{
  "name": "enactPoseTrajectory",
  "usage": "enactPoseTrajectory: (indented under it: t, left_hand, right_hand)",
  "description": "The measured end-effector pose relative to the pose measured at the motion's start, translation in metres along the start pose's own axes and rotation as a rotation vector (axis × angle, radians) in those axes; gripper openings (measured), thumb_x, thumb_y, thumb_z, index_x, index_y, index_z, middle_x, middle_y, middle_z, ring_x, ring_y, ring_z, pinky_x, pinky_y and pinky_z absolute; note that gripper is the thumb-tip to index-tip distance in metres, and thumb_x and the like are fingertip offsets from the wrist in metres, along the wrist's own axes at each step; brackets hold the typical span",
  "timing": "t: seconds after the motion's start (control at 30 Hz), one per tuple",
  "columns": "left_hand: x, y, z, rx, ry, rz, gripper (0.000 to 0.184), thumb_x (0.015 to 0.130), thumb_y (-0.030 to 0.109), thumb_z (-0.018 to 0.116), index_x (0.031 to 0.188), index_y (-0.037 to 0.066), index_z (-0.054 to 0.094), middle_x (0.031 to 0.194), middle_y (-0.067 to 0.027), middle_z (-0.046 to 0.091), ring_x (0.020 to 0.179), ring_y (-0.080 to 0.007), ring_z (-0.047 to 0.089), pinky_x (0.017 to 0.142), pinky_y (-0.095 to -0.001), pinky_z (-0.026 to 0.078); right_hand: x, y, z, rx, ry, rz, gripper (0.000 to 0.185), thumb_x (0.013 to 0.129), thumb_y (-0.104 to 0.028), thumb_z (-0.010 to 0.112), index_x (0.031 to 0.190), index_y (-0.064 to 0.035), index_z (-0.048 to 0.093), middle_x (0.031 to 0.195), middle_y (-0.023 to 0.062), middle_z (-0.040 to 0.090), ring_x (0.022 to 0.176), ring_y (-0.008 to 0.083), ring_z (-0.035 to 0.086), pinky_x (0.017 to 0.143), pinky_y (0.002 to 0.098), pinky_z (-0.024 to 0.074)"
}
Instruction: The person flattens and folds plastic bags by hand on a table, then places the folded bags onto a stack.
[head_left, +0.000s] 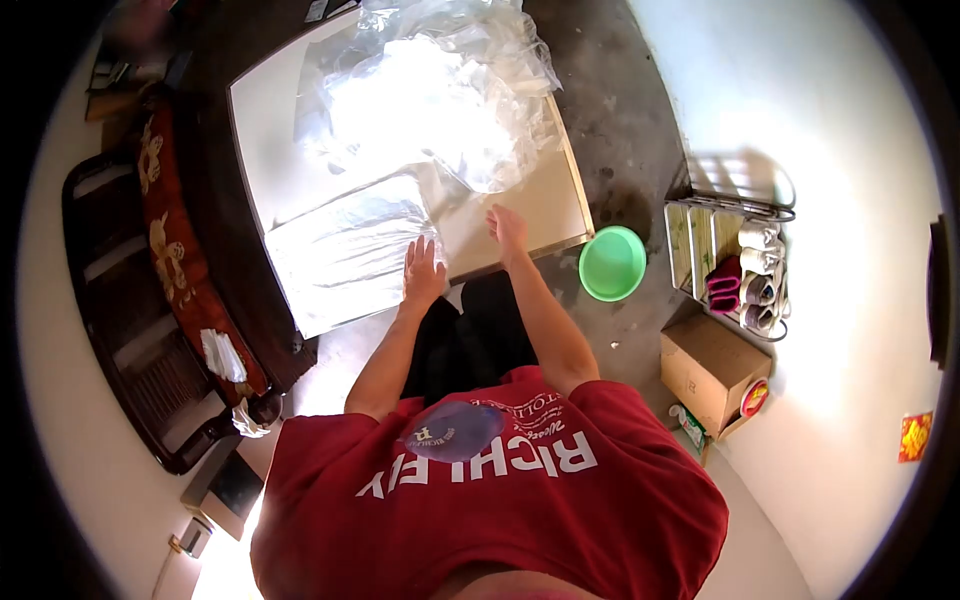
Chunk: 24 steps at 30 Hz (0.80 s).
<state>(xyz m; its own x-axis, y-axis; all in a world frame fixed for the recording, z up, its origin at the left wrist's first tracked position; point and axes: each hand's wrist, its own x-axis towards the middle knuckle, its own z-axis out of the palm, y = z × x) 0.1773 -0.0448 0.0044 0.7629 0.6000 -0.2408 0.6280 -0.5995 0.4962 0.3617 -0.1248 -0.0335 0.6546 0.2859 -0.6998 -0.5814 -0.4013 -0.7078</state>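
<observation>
My left hand (pixel 424 272) lies with its fingers stretched out on the near right corner of a flat stack of clear plastic sheets or bags (pixel 345 245). My right hand (pixel 508 230) is beside the stack, over the bare part of the white-topped table (pixel 545 215). Its fingers are curled together, and whatever may be in them is hidden. Behind both hands, a large crumpled heap of clear plastic (pixel 430 110) spreads over the far part of the table. Glare washes out its middle.
A green basin (pixel 612 264) stands on the floor at the table's right corner. Further right are a shoe rack (pixel 695 240) with several shoes and a cardboard box (pixel 712 370). A dark wooden bench (pixel 130 330) with a red patterned cover runs along the left.
</observation>
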Motion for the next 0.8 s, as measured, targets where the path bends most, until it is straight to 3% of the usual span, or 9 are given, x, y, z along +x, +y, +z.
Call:
enactPoseTrajectory:
  t: [0.07, 0.2, 0.33, 0.37, 0.4, 0.47, 0.5, 0.67, 0.8]
  left_hand:
    - [0.006, 0.008, 0.001, -0.104, -0.016, -0.091, 0.045, 0.079, 0.016, 0.052, 0.122, 0.001, 0.046, 0.133, -0.0224, 0.035, 0.122, -0.0394, 0.034, 0.101, -0.0445, 0.031]
    - [0.017, 0.032, -0.001, -0.254, -0.022, -0.237, 0.038, 0.081, 0.018, 0.052, 0.115, 0.001, 0.050, 0.133, -0.0202, 0.037, 0.121, -0.0360, 0.037, 0.099, -0.0421, 0.033]
    - [0.029, 0.050, -0.005, -0.452, 0.106, -0.273, 0.030, 0.082, 0.019, 0.053, 0.106, 0.002, 0.058, 0.112, -0.0160, 0.058, 0.101, -0.0374, 0.054, 0.089, -0.0395, 0.043]
    - [0.033, 0.058, -0.006, -0.519, 0.043, -0.424, 0.029, 0.086, 0.022, 0.052, 0.106, 0.001, 0.058, 0.099, -0.0147, 0.064, 0.091, -0.0304, 0.062, 0.081, -0.0327, 0.048]
    - [0.038, 0.062, -0.004, -0.520, 0.044, -0.421, 0.029, 0.086, 0.022, 0.052, 0.106, 0.001, 0.058, 0.099, -0.0147, 0.064, 0.091, -0.0304, 0.062, 0.081, -0.0327, 0.048]
    - [0.049, 0.070, 0.002, -1.283, -0.026, -0.669, 0.032, 0.091, 0.026, 0.047, 0.104, -0.001, 0.057, 0.100, -0.0143, 0.063, 0.089, -0.0270, 0.063, 0.081, -0.0314, 0.048]
    - [0.055, 0.081, -0.009, -1.403, -0.049, -0.693, 0.040, 0.094, 0.032, 0.042, 0.107, -0.004, 0.053, 0.103, -0.0146, 0.061, 0.093, -0.0251, 0.061, 0.083, -0.0322, 0.048]
    - [0.075, 0.109, -0.026, -1.595, -0.003, -0.688, 0.048, 0.091, 0.039, 0.045, 0.112, -0.005, 0.047, 0.107, -0.0170, 0.057, 0.099, -0.0245, 0.058, 0.088, -0.0343, 0.046]
    - [0.091, 0.114, -0.030, -1.520, 0.008, -0.707, 0.039, 0.090, 0.034, 0.049, 0.098, -0.004, 0.054, 0.093, -0.0131, 0.061, 0.086, -0.0211, 0.062, 0.077, -0.0301, 0.049]
  right_hand:
    - [0.000, -0.027, 0.003, 0.264, -0.053, 0.210, 0.029, 0.082, -0.031, 0.059, 0.095, -0.0046, 0.060, 0.086, 0.0033, 0.062, 0.080, 0.0156, 0.060, 0.069, 0.0275, 0.0471]
    - [0.026, -0.039, 0.007, 0.313, -0.067, 0.304, 0.031, 0.081, -0.036, 0.060, 0.092, -0.0061, 0.059, 0.086, 0.0039, 0.061, 0.080, 0.0153, 0.059, 0.070, 0.0279, 0.0473]
    - [0.037, -0.041, 0.008, 0.321, -0.111, 0.202, 0.021, 0.085, -0.026, 0.056, 0.091, -0.0053, 0.056, 0.086, 0.0061, 0.061, 0.081, 0.0167, 0.060, 0.073, 0.0283, 0.0491]
    - [0.035, -0.044, 0.005, 0.369, -0.089, 0.134, 0.017, 0.086, -0.021, 0.054, 0.090, -0.0043, 0.055, 0.086, 0.0070, 0.061, 0.081, 0.0172, 0.060, 0.074, 0.0284, 0.0497]
    - [0.026, -0.055, 0.001, 0.370, -0.088, 0.131, 0.017, 0.086, -0.021, 0.054, 0.090, -0.0043, 0.055, 0.086, 0.0070, 0.061, 0.081, 0.0172, 0.060, 0.074, 0.0284, 0.0497]
    - [-0.010, -0.084, -0.007, 0.499, -0.224, -0.009, 0.014, 0.087, -0.015, 0.053, 0.088, -0.0013, 0.055, 0.086, 0.0095, 0.061, 0.081, 0.0172, 0.060, 0.074, 0.0284, 0.0509]
    - [-0.024, -0.091, -0.009, 0.455, -0.200, -0.091, 0.017, 0.087, -0.016, 0.055, 0.085, 0.0010, 0.055, 0.085, 0.0104, 0.062, 0.078, 0.0169, 0.060, 0.072, 0.0276, 0.0510]
    - [-0.034, -0.078, -0.014, 0.373, -0.166, -0.121, 0.019, 0.089, -0.015, 0.052, 0.084, 0.0029, 0.056, 0.080, 0.0097, 0.062, 0.070, 0.0158, 0.061, 0.067, 0.0261, 0.0506]
    - [-0.033, -0.078, -0.019, 0.252, -0.202, -0.177, 0.021, 0.089, -0.017, 0.054, 0.082, 0.0026, 0.057, 0.077, 0.0098, 0.062, 0.066, 0.0150, 0.060, 0.063, 0.0253, 0.0499]
